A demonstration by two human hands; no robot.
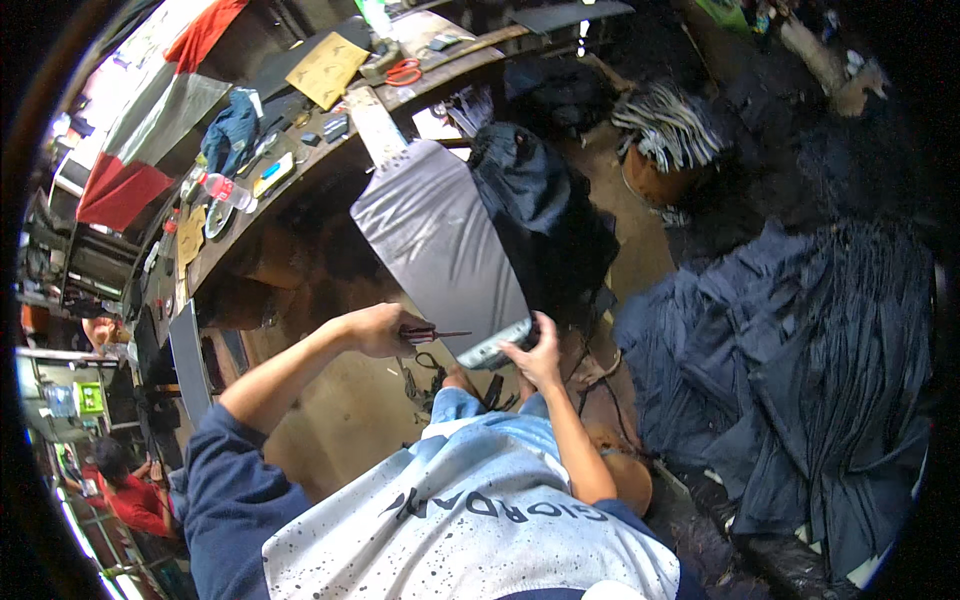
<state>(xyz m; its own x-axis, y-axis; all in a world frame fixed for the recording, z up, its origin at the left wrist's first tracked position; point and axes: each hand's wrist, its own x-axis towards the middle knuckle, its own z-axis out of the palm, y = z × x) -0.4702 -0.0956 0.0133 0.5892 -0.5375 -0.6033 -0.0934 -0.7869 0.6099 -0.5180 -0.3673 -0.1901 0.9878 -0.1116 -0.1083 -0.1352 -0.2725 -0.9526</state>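
My left hand (378, 330) is closed around a pointed tool (432, 333) with a dark red handle. Its thin tip points right, over or just in front of the near end of a long board covered in grey cloth (440, 230). Whether the tip touches the cloth I cannot tell. Creases run across the cloth, and the board's narrow bare end (375, 125) reaches the workbench. My right hand (538, 352) grips the near end at its right corner, thumb and fingers on the grey-green edge (495, 345).
Along the far left curves a cluttered workbench (240, 225) with orange-handled scissors (404, 72), a bottle (228, 191) and a cardboard sheet (327, 70). Dark cloth (780, 370) is heaped at right. Striped cloth pieces (665, 125) fill a basket. A person in red (135, 500) sits lower left.
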